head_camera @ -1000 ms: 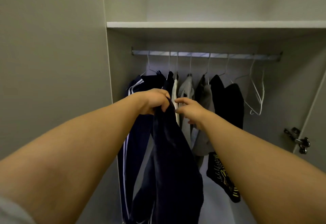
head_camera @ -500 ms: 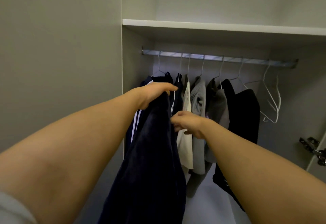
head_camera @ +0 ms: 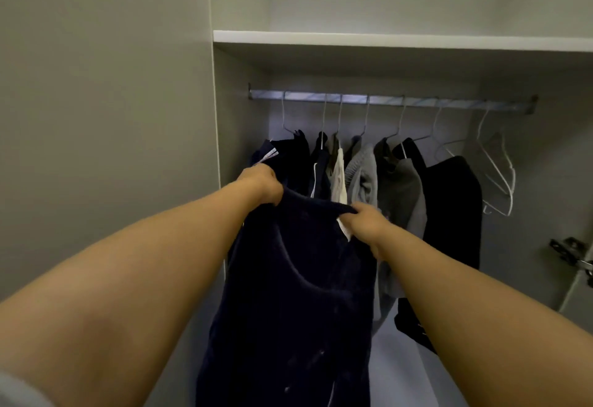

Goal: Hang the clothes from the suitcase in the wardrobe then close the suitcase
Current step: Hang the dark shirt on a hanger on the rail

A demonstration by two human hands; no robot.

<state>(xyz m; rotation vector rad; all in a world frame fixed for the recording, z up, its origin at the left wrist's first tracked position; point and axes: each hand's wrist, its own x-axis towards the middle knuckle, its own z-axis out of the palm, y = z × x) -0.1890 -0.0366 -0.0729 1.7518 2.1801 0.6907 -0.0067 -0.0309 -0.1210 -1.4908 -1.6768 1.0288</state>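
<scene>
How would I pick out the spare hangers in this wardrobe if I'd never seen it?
Find the metal rail under the wardrobe's shelf and follow it to its right end. Just past the black garment hang the white wire hangers. Unlike every other hanger on the rail, they carry no clothes.

Below the wardrobe rail [head_camera: 385,100], the left hand [head_camera: 261,183] and right hand [head_camera: 365,223] grip the top edge of a dark navy garment [head_camera: 288,294], stretched between them. Behind it hang dark, cream and grey clothes [head_camera: 365,175]; what look like empty white hangers [head_camera: 500,178] dangle from the rail's right end.
</scene>
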